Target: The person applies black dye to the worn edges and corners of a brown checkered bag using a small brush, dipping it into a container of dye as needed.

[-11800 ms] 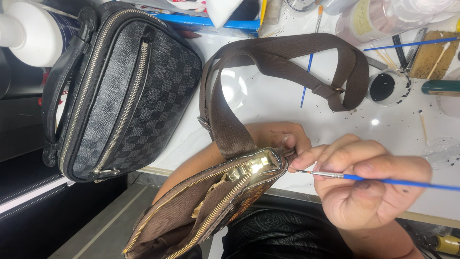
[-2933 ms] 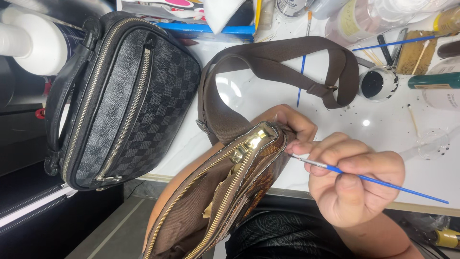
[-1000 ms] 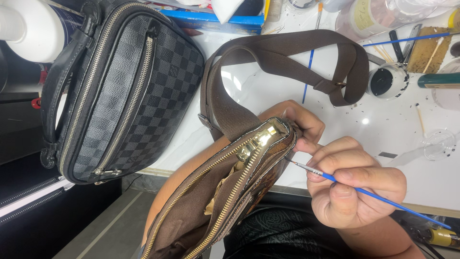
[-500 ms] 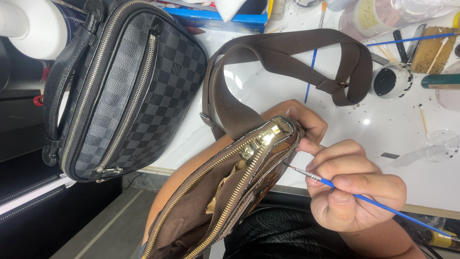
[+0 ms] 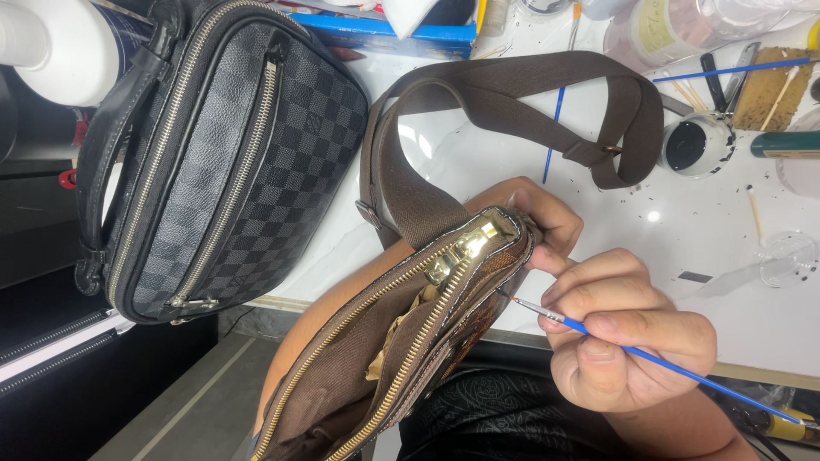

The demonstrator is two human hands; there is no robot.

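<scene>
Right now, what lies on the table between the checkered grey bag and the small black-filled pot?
In the head view, the brown bag's strap loops across the white table between grey bag and pot, with a blue stick inside the loop.

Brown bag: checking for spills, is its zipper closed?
No, the brown bag has its zipper open, with the lining showing between the gold teeth.

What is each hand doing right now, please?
Left hand: closed, gripping the end of the brown bag.
Right hand: closed on a thin blue brush, tip at the bag's edge.
</scene>
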